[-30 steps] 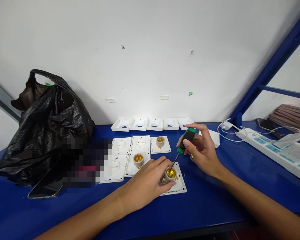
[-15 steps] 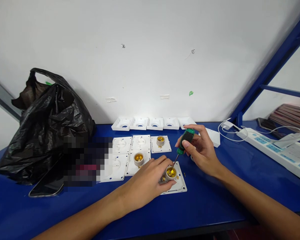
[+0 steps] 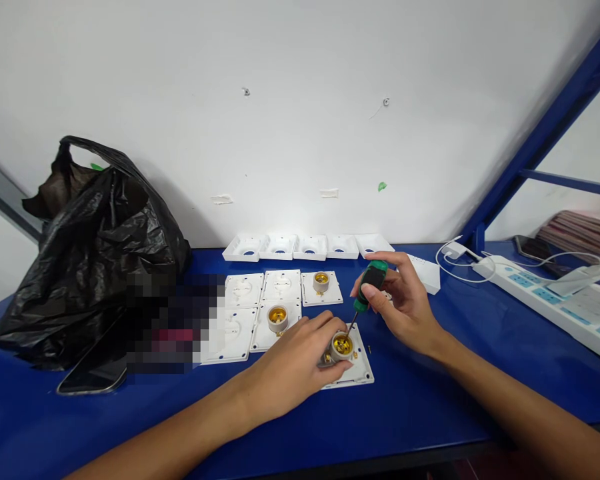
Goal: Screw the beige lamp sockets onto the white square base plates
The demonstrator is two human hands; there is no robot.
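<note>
My left hand (image 3: 307, 357) grips a round lamp socket (image 3: 343, 346) with a brass-coloured inside, fingers and thumb closed around its rim. Under the socket lies a square white base plate (image 3: 360, 373), partly covered by that hand. In my right hand (image 3: 403, 300) is a screwdriver (image 3: 373, 283) with a green and black handle, its shaft slanting down into the socket. The tip is hard to make out inside the brass. A small screw (image 3: 369, 349) lies just right of the plate. Two more sockets, one nearer (image 3: 278, 318) and one farther (image 3: 321, 281), sit on other white plates.
Several white covers (image 3: 310, 247) with round holes line the wall. Bare white plates (image 3: 243, 290) lie left of centre. A black plastic bag (image 3: 105, 253) and a phone (image 3: 95, 367) are at the left. A power strip (image 3: 550, 300) with white cables stands at the right.
The fingers of my right hand have shifted slightly on the screwdriver handle, and the shaft leans a little differently. My left hand, the socket and its plate stay in place.
</note>
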